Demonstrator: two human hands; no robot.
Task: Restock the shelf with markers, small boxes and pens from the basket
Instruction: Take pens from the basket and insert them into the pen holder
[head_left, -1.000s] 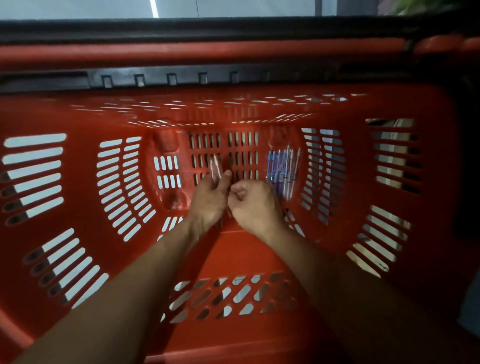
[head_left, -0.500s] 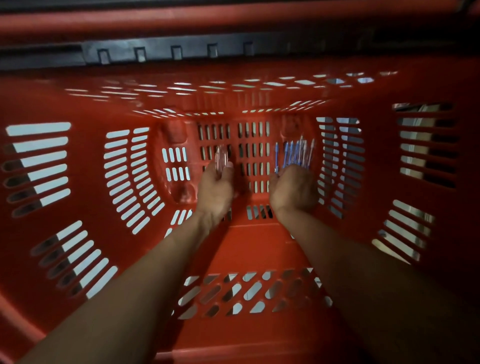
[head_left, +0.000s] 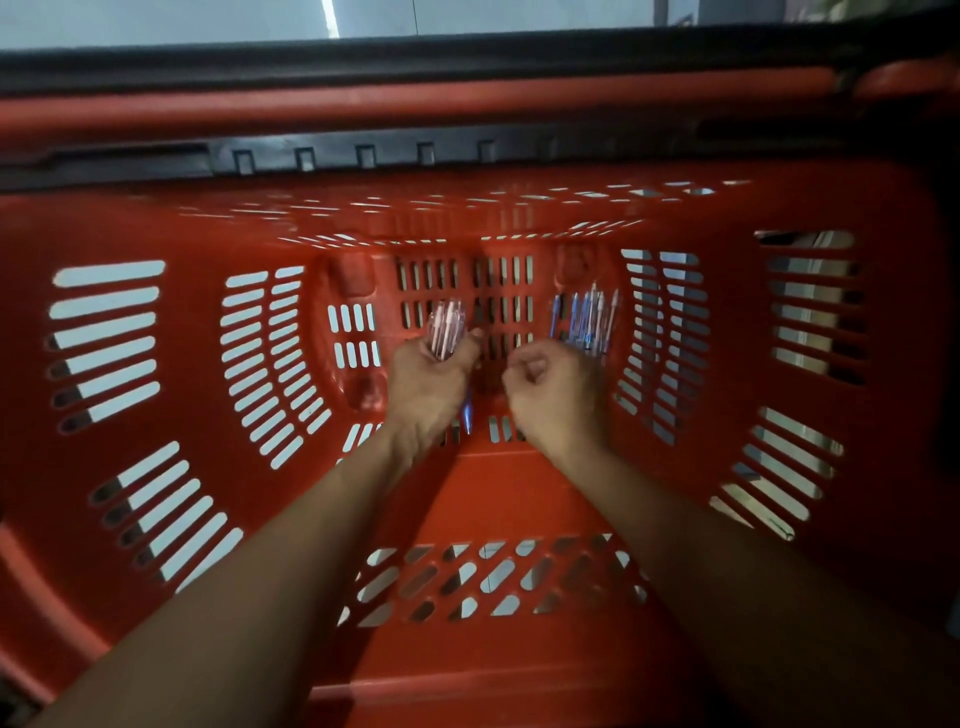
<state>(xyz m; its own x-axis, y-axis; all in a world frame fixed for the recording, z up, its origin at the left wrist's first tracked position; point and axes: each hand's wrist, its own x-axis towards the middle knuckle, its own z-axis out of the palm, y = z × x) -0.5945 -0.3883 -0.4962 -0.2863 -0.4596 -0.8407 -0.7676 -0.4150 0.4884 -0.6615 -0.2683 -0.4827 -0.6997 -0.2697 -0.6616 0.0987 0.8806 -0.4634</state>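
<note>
Both my arms reach down into a deep red plastic basket (head_left: 519, 499). My left hand (head_left: 431, 387) grips a bundle of pale pink pens (head_left: 444, 328), whose ends stick up past my fingers; a blue tip (head_left: 468, 417) pokes out below the hand. My right hand (head_left: 553, 397) is beside it, a small gap apart, with its fingers curled and thumb against forefinger. Nothing shows in it. Several blue pens (head_left: 587, 316) lie on the basket floor just beyond my right hand, their near ends hidden by it.
The basket's slotted red walls (head_left: 270, 358) close in on all sides. Its red handle bar (head_left: 415, 101) and black rim (head_left: 363, 156) cross the top of the view. A pale floor (head_left: 208, 21) shows beyond the basket.
My right hand has come back from the blue pens toward the left hand, fingers curled. The left hand has kept hold of the pink pens. My head view has shifted slightly.
</note>
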